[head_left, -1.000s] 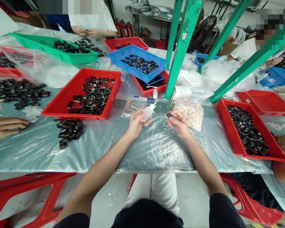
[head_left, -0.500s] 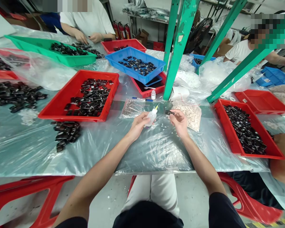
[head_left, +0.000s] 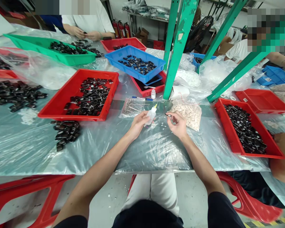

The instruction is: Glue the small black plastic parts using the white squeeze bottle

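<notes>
Head view, the only one: the left hand (head_left: 138,123) is gripping a small squeeze bottle (head_left: 151,114), translucent white soft plastic with a thin yellow nozzle tipped up and to the right. The right hand (head_left: 178,124) is pinching a small dark part (head_left: 168,115) between thumb and forefinger, just right of the nozzle; bottle tip and part are sitting near each other but apart. The part is too small to read, probably glossy black plastic like the rest.

Progress, as a judgement: the work is looking mid-batch. The red tray (head_left: 61,104) on the left is holding a thin spread of black glossy oblong pieces, and a loose pile of black pieces (head_left: 66,130) is lying on the counter (head_left: 26,148) in front of it. The right red tray (head_left: 230,133) is carrying a thicker heap of the same parts. Which are finished is not readable.

Materials: the counter is wearing crinkled clear plastic sheeting, shiny and wrinkled. A clear bag of pale pieces (head_left: 189,114), chalky and irregular, is lying just beyond the right hand. A zip bag of thin metal pins (head_left: 133,107) is lying beyond the left hand. Rigid blue tray (head_left: 159,68) and green tray (head_left: 68,58) are sitting further back. A painted green post (head_left: 175,53) is rising from the counter, paint chipped.
</notes>
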`<state>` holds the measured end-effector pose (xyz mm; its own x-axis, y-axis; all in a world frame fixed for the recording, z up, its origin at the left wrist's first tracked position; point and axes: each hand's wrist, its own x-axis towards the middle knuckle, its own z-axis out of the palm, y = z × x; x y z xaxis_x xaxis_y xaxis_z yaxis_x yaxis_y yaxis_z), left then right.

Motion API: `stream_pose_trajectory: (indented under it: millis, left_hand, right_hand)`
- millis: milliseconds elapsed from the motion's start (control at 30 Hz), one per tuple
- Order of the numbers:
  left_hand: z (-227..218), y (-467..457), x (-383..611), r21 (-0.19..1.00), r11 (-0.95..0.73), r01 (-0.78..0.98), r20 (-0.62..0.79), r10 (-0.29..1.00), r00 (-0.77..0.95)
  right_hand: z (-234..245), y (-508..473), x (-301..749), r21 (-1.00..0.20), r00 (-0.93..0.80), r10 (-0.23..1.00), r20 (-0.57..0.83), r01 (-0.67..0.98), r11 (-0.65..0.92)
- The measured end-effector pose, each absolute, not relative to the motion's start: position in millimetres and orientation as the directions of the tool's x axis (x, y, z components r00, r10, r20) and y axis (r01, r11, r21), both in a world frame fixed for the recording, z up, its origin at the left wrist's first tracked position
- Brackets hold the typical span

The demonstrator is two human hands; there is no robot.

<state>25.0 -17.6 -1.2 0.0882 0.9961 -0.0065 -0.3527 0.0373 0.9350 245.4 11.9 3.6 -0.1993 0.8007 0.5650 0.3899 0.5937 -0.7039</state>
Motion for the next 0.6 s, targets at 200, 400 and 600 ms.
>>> stream_pose_trajectory:
  millis: [200, 400, 600]
  left_hand:
    - [-1.1, -17.9, 25.3, 0.948, 0.009, -0.317, 0.021, 0.996, 0.091]
    - [3.4, -25.2, 24.7, 0.976, -0.014, -0.217, 0.074, 0.960, 0.270]
    - [2.3, -40.3, 38.1, 0.995, -0.096, 0.026, 0.062, 0.802, 0.594]
  right_hand:
    - [3.0, 12.8, 246.6, -0.707, -0.228, 0.816, 0.532, 0.412, 0.575]
    - [2.7, 15.0, 247.1, -0.711, -0.231, 0.822, 0.521, 0.415, 0.568]
    - [-2.3, 15.2, 246.1, -0.770, -0.216, 0.850, 0.480, 0.361, 0.526]
